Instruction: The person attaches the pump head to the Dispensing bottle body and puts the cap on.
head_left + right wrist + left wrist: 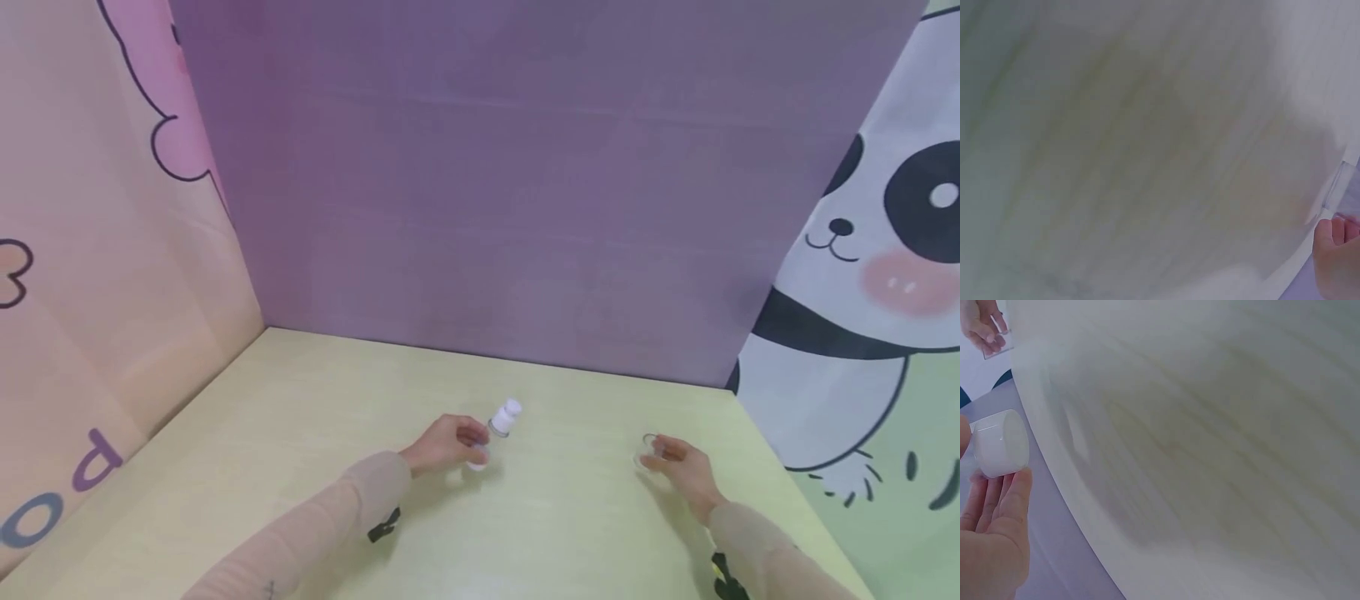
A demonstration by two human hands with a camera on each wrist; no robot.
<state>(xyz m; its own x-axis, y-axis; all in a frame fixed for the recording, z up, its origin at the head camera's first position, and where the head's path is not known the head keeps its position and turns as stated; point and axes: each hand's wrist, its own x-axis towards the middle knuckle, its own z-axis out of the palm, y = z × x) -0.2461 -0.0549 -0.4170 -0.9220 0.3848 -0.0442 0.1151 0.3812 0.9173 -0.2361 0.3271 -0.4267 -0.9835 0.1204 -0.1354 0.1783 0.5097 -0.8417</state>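
My left hand [450, 443] grips a small pump bottle with a white pump head [506, 417] and a thin silvery ring under it. The bottle is tilted, pump end up and to the right, and its white base [1005, 444] shows large in the left wrist view. Fingers hide much of its middle. To the right, my right hand [681, 468] pinches a clear see-through cap [647, 452] between thumb and fingers. Part of this cap [1342, 187] appears at the right edge of the right wrist view. Bottle and cap are held well apart.
Both hands are over a pale wood-look table [360, 392]. A plain purple wall panel [495, 183] stands behind it. Printed cartoon panels flank it, with a panda [832, 400] on the right and a pink wall [90, 292] on the left.
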